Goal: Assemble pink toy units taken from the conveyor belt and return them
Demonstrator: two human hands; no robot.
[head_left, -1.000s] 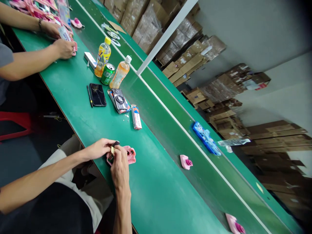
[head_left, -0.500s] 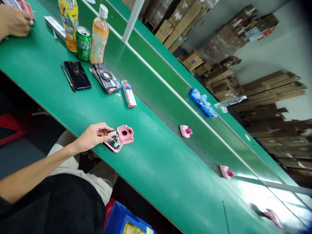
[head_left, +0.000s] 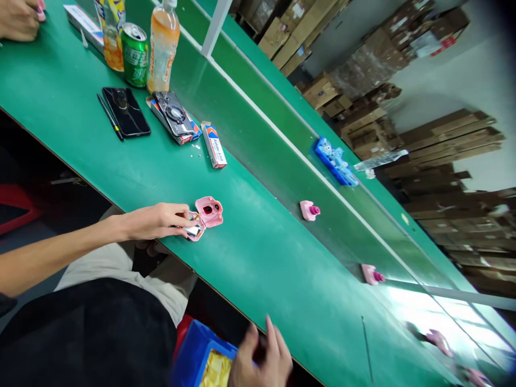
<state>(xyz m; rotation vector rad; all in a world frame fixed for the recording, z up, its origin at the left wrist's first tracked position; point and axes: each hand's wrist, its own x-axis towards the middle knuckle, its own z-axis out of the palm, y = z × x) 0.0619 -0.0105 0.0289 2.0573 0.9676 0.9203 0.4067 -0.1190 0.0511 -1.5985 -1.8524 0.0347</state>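
Observation:
My left hand (head_left: 161, 221) pinches a small silvery block (head_left: 193, 230) over the lower half of an opened pink case (head_left: 209, 212) on the green table. The case's other half lies folded out to the upper right, with a dark red opening in it. Some of the inside is covered by my fingers. At the bottom, above a blue bin (head_left: 201, 352) with yellow pieces, my right hand (head_left: 262, 355) is slightly blurred, its fingers apart and nothing in them.
Two phones (head_left: 126, 112), small boxes (head_left: 214, 145), two bottles (head_left: 164, 48) and a green can (head_left: 135, 54) stand or lie up left. Pink parts (head_left: 309, 210) and a blue tray (head_left: 336, 161) are on the belt. Another person's hand (head_left: 18, 20) is top left.
My right hand has come into view at the bottom. The silvery block in my left hand has moved down into the pink case's lower half. The view has shifted slightly.

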